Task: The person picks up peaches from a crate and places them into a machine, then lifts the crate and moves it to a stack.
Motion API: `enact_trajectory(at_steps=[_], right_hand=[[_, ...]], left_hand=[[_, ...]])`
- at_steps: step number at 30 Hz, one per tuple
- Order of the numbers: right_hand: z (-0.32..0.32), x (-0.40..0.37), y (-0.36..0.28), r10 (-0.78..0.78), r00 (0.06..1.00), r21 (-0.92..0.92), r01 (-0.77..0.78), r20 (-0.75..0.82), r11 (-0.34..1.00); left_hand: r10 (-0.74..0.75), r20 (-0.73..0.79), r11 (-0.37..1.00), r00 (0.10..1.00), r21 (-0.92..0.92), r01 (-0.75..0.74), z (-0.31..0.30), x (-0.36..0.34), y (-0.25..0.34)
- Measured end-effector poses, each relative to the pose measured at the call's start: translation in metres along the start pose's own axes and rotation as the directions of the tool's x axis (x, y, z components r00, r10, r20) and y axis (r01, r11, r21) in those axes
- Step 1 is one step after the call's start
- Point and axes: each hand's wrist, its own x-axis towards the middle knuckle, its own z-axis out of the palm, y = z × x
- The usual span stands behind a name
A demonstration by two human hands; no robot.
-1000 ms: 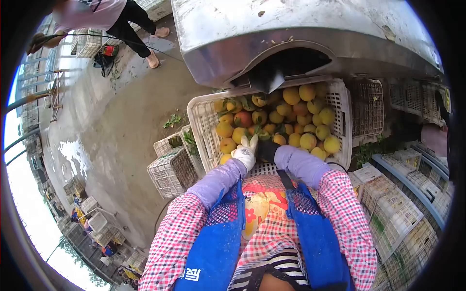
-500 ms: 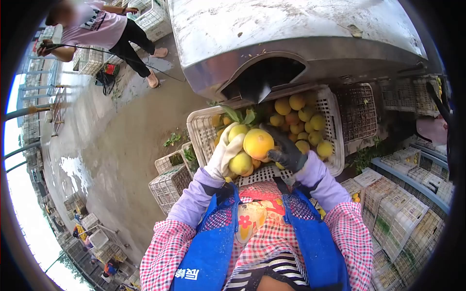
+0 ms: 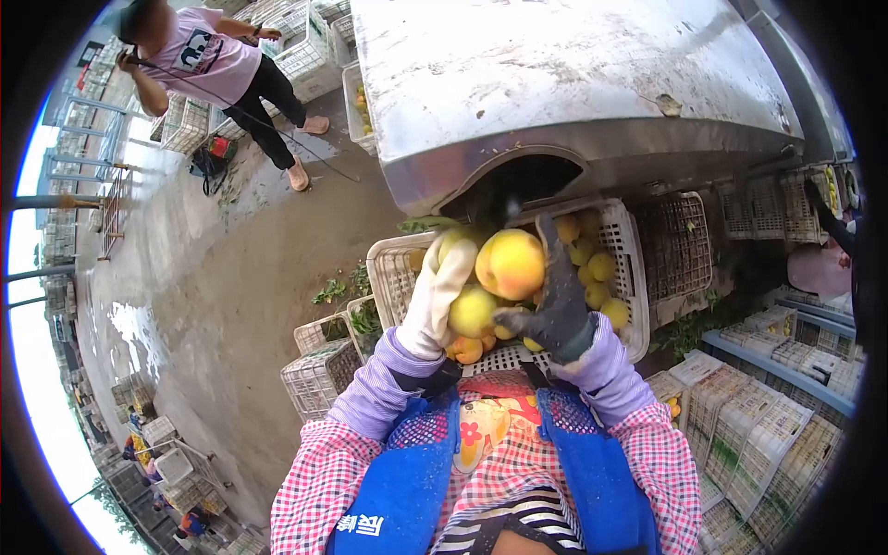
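Note:
Over the white plastic crate [image 3: 641, 277], my left hand [image 3: 442, 296] in a white glove is cupped round yellow-green peaches, one [image 3: 473, 310] near its thumb side. Between both hands sits a large yellow-orange peach [image 3: 511, 264]. My right hand [image 3: 564, 310], in a dark grey glove, curves along the right side of these peaches, fingers pointing up and thumb reaching beneath. More peaches [image 3: 601, 268] lie in the crate on the right, and others show below my left hand. My palms are hidden.
A metal machine [image 3: 592, 139] with a dark chute opening [image 3: 523, 180] stands just beyond the crate. Next to the crate is a dark brown crate [image 3: 673, 245]. Stacked crates [image 3: 749, 407] fill the right side. At upper left a person [image 3: 222, 74] holds a thin hose or cable.
The large peach is raised and turned between my hands. My right hand has moved up along it with its fingers straightened. The view has shifted slightly.

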Motion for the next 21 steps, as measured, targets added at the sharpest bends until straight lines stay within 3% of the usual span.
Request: enact_trajectory(at_steps=[2,4,5,7,8,10,15,18,19,20,21], right_hand=[[0.002,-0.003,0.003,-0.162,0.986,-0.203,0.166,0.037,0.965],[-0.002,-0.006,0.004,-0.270,0.959,-0.309,0.282,0.082,0.908],[-0.002,-0.007,0.000,-0.222,0.974,-0.227,0.226,0.047,0.947],[-0.008,0.003,-0.013,-0.032,0.999,0.013,0.032,0.029,0.999],[-0.009,0.007,-0.017,0.062,0.998,0.135,-0.066,0.034,0.989],[-0.006,0.003,-0.008,-0.009,1.000,0.023,0.010,-0.023,1.000],[0.000,0.004,0.001,-0.137,0.987,-0.212,0.115,-0.089,0.970],[0.006,0.030,0.016,-0.059,0.990,-0.258,0.024,-0.128,0.966],[0.008,0.045,0.029,-0.075,0.988,-0.470,0.002,-0.136,0.883],[0.013,0.048,0.068,-0.284,0.936,-0.687,0.069,-0.205,0.724],[0.016,0.055,0.071,-0.308,0.928,-0.727,0.061,-0.212,0.684]], left_hand=[[-0.090,0.125,0.994,0.988,-0.043,0.096,-0.004,-0.005,-0.005],[-0.334,0.189,0.848,0.923,-0.368,0.382,-0.011,-0.001,0.012],[-0.453,0.228,0.658,0.862,-0.566,0.496,-0.014,0.002,0.026],[-0.620,0.385,0.079,0.684,-0.837,0.542,-0.009,-0.004,0.036],[-0.603,0.383,0.115,0.699,-0.826,0.552,-0.010,-0.004,0.035],[-0.565,0.381,0.188,0.732,-0.804,0.564,-0.010,-0.002,0.034],[-0.621,0.303,0.195,0.723,-0.834,0.517,-0.007,0.001,0.038],[-0.606,0.156,0.471,0.780,-0.720,0.509,-0.002,-0.008,0.018],[-0.672,0.260,0.240,0.694,-0.810,0.536,-0.003,-0.010,0.016],[-0.681,0.260,0.228,0.685,-0.813,0.536,-0.002,-0.013,0.016],[-0.690,0.264,0.214,0.674,-0.815,0.539,-0.001,-0.017,0.016]])
